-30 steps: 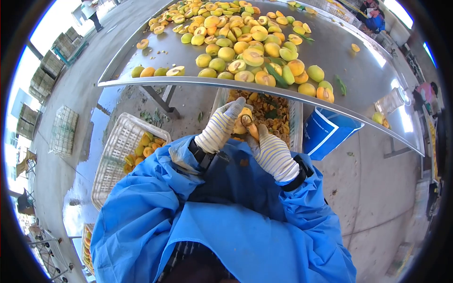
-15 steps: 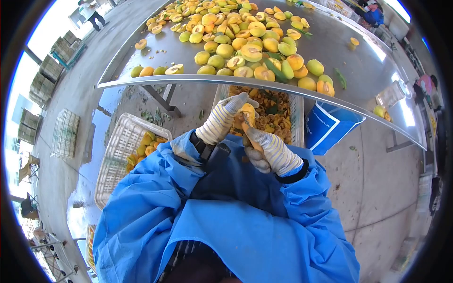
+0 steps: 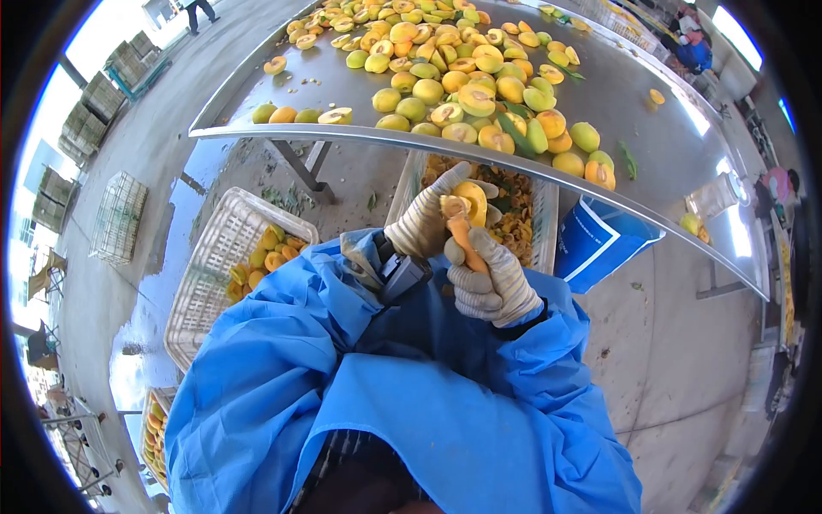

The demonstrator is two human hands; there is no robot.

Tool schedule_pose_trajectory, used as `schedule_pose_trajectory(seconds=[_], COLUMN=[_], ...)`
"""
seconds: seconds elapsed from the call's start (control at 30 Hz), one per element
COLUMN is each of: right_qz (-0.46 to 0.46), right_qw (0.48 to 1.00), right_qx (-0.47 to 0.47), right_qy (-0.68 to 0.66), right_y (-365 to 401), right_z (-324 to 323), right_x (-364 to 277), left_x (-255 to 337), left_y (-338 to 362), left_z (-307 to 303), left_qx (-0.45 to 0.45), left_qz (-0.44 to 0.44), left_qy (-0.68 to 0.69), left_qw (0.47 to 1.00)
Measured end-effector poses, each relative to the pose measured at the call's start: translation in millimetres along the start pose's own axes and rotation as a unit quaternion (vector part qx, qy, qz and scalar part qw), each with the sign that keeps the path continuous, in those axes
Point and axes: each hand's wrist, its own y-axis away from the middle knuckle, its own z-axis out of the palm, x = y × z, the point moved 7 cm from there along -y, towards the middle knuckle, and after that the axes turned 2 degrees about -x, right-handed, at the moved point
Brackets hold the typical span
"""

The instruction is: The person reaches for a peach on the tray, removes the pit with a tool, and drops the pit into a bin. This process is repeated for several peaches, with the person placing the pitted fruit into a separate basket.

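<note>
In a striped work glove, my left hand [image 3: 421,220] is closed around a yellow apricot half [image 3: 473,195], its cut side partly in view. My right hand [image 3: 498,284], gloved alike, grips a tool with an orange-brown handle [image 3: 466,242]. The tool's upper end meets the fruit, so its working tip cannot be made out. Both hands are above a crate [image 3: 542,224] of brownish fruit scraps, just below the metal table's front rim [image 3: 342,134]. Many whole and halved apricots [image 3: 428,90] lie on that table.
A white crate [image 3: 199,287] partly filled with fruit halves stands at left, with another fruit-filled basket [image 3: 154,437] below it. A blue bag [image 3: 591,244] sits under the table at right. A clear container [image 3: 711,197] lies on the tabletop. People are in the background.
Both hands have come slightly toward the right in view, and the fruit half is turned so more of it shows. The right hand's tool is more upright. The view has tilted slightly.
</note>
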Motion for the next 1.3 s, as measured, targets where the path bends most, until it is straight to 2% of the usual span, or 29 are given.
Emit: schedule_pose_trajectory(seconds=[0.03, 0.1, 0.13, 0.17, 0.2, 0.23, 0.27, 0.3, 0.33, 0.37, 0.4, 0.43, 0.53, 0.6, 0.63, 0.73, 0.8, 0.83, 0.93, 1.0, 1.07, 1.1, 1.13, 1.23, 1.3], right_qz=[-0.022, -0.080, -0.116, -0.117, -0.117, -0.177, -0.226, -0.263, -0.243, -0.223, -0.201, -0.214, -0.121, -0.129, -0.132, -0.144, -0.131, -0.125, -0.110, -0.100, -0.145, -0.166, -0.165, -0.163, -0.160], right_qw=[1.000, 0.996, 0.987, 0.966, 0.932, 0.806, 0.621, 0.390, 0.425, 0.459, 0.493, 0.469, 0.462, 0.481, 0.491, 0.449, 0.459, 0.470, 0.492, 0.502, 0.462, 0.441, 0.447, 0.451, 0.465], right_qx=[0.009, 0.022, 0.062, 0.140, 0.217, 0.287, 0.335, 0.359, 0.372, 0.383, 0.392, 0.383, 0.400, 0.379, 0.370, 0.357, 0.350, 0.348, 0.343, 0.338, 0.322, 0.315, 0.315, 0.319, 0.313], right_qy=[-0.007, 0.021, 0.096, 0.182, 0.265, 0.487, 0.672, 0.806, 0.789, 0.770, 0.750, 0.766, 0.783, 0.780, 0.778, 0.806, 0.806, 0.801, 0.793, 0.790, 0.814, 0.824, 0.821, 0.818, 0.813], right_y=[3.6, 14.6, 22.1, 29.5, 37.2, 44.7, 50.0, 55.3, 60.1, 65.8, 70.2, 73.0, 75.9, 73.1, 71.8, 70.5, 67.4, 65.3, 56.4, 49.2, 44.6, 43.6, 42.7, 44.0, 42.8], right_z=[-2.2, -3.6, -2.3, -7.4, -13.7, -21.0, -28.7, -21.7, -28.3, -34.8, -41.3, -38.1, -46.7, -42.0, -42.3, -50.9, -47.9, -45.8, -44.6, -45.3, -47.0, -45.2, -43.0, -43.7, -47.6], right_x=[-8.0, -28.6, -42.0, -53.6, -65.8, -85.8, -96.7, -99.8, -101.4, -100.6, -98.1, -95.5, -92.0, -92.0, -91.5, -88.2, -87.3, -86.8, -83.5, -81.3, -77.3, -75.9, -75.0, -73.5, -74.2], left_x=[2.5, 14.3, 20.6, 27.6, 28.5, 29.3, 26.9, 33.8, 46.1, 56.7, 62.8, 66.4, 95.2, 121.5, 135.4, 171.4, 189.4, 197.6, 230.6, 251.1, 263.5, 269.8, 270.2, 264.7, 249.0], left_y=[-1.1, 3.3, 6.1, 7.4, 9.6, 12.8, 13.2, 2.4, 13.7, 32.9, 48.7, 56.7, 99.6, 134.1, 152.8, 214.1, 247.1, 253.5, 214.7, 161.5, 107.0, 72.1, 42.0, 11.1, -2.9], left_z=[-5.8, -14.0, -16.5, -13.9, -15.3, -20.2, -26.6, -43.6, -23.5, -3.8, 8.9, 2.7, -9.6, -37.0, -51.8, -104.1, -133.2, -129.3, -106.1, -93.8, -82.2, -97.2, -113.4, -98.7, -90.9], left_qx=[0.042, 0.064, 0.074, 0.076, 0.075, 0.074, 0.073, 0.074, 0.090, 0.106, 0.120, 0.127, 0.168, 0.201, 0.243, 0.326, 0.365, 0.381, 0.386, 0.356, 0.367, 0.336, 0.299, 0.348, 0.320], left_qz=[0.012, 0.058, 0.081, 0.135, 0.112, 0.088, 0.063, 0.164, 0.171, 0.168, 0.151, 0.125, 0.039, 0.008, -0.067, -0.265, -0.186, -0.146, 0.005, 0.120, 0.093, 0.017, -0.059, -0.201, -0.157], left_qy=[-0.001, -0.026, -0.039, -0.053, -0.083, -0.112, -0.141, -0.297, -0.515, -0.703, -0.850, -0.868, -0.872, -0.879, -0.877, -0.834, -0.870, -0.884, -0.892, -0.870, -0.871, -0.905, -0.929, -0.881, -0.877], left_qw=[0.999, 0.996, 0.993, 0.986, 0.987, 0.987, 0.985, 0.938, 0.835, 0.683, 0.491, 0.464, 0.459, 0.432, 0.409, 0.357, 0.274, 0.229, 0.237, 0.321, 0.314, 0.262, 0.208, 0.248, 0.321])
